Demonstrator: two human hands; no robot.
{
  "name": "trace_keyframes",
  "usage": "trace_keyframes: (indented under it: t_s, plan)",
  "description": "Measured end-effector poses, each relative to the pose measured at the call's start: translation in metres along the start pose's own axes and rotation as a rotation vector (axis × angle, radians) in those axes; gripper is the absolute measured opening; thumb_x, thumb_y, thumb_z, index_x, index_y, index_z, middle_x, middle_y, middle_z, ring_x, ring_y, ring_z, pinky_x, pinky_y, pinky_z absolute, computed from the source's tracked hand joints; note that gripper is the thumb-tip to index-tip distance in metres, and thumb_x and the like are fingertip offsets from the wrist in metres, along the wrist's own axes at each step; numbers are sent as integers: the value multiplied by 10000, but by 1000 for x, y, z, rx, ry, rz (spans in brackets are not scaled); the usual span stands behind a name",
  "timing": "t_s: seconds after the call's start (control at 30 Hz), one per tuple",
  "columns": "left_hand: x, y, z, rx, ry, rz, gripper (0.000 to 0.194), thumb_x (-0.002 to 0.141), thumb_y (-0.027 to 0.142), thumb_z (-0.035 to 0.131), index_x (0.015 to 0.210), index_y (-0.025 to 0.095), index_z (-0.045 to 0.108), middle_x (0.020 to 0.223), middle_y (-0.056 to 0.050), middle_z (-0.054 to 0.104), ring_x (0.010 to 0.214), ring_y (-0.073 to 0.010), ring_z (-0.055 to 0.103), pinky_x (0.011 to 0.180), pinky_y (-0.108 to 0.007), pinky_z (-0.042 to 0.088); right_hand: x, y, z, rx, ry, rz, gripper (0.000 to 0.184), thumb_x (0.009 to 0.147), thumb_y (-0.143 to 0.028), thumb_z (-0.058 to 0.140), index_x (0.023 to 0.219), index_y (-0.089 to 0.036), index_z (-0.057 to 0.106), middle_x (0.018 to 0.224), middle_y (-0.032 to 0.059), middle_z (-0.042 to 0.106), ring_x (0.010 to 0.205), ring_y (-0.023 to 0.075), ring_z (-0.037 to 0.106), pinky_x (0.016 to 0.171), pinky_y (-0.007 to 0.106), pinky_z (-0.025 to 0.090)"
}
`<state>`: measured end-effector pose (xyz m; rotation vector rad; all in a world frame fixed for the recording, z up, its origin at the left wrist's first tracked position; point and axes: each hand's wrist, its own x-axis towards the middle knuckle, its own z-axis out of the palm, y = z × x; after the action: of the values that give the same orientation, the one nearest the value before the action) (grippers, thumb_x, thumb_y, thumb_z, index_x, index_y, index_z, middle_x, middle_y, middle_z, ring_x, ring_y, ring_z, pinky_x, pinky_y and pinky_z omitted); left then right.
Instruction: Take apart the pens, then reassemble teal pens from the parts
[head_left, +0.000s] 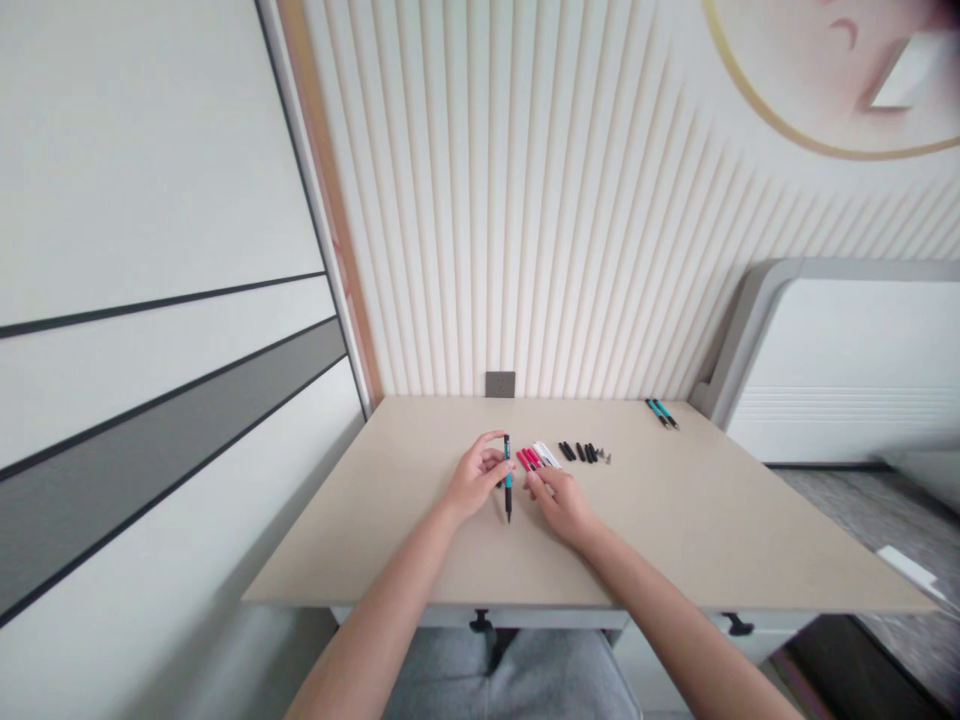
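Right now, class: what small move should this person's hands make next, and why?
Probably lay the teal-and-black pen from the left hand beside the two teal pens at the far edge: it matches them, and the red pieces and black pieces lie separately.

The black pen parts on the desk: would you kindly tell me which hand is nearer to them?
Right. The right hand lies just in front of the black pen parts; the left hand, holding a teal pen, is farther left, beyond the red pen parts.
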<state>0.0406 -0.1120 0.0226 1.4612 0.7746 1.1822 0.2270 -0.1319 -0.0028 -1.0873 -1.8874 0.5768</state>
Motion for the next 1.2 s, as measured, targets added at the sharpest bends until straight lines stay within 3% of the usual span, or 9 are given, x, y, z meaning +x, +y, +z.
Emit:
trace_keyframes:
  t_s: [0.27, 0.47, 0.63, 0.97, 1.2]
  plan:
    - [-2, 1, -1, -32, -49, -28, 541, 774, 333, 708, 1238, 215, 456, 810, 1, 630, 737, -137, 629, 712, -256, 475, 0, 4, -3, 24, 32, 24, 442, 964, -471, 384, 736, -200, 648, 691, 53, 659, 673, 190, 590, 667, 305, 420]
    - [-4, 4, 0, -47, -67, -29, 665, 794, 334, 691, 1362, 242, 356, 834, -4, 638, 755, -141, 628, 743, -275, 483, 0, 1, -4, 14, 28, 21, 444, 967, -463, 376, 730, -200, 644, 689, 49, 655, 667, 186, 589, 676, 310, 429]
    - [-1, 0, -2, -31, -64, -21, 545, 788, 341, 701, 1247, 216, 436, 814, -1, 619, 755, -139, 629, 727, -262, 474, 0, 1, -4, 1, 29, 15, 443, 971, -440, 377, 719, -189, 641, 685, 46, 653, 659, 176, 589, 679, 297, 424]
    - [-2, 2, -1, -20, -43, -8, 617, 801, 343, 686, 1332, 216, 399, 842, -7, 630, 767, -140, 628, 736, -276, 480, 0, -1, -5, 3, 19, 7, 437, 974, -418, 385, 724, -176, 649, 691, 41, 655, 666, 164, 592, 679, 279, 416]
    - [-1, 0, -2, 1, -65, -5, 556, 791, 340, 694, 1261, 198, 433, 806, 2, 624, 742, -134, 621, 717, -264, 474, 0, -1, -4, 7, 17, 15, 441, 971, -427, 385, 718, -180, 649, 690, 46, 655, 666, 171, 589, 673, 284, 420]
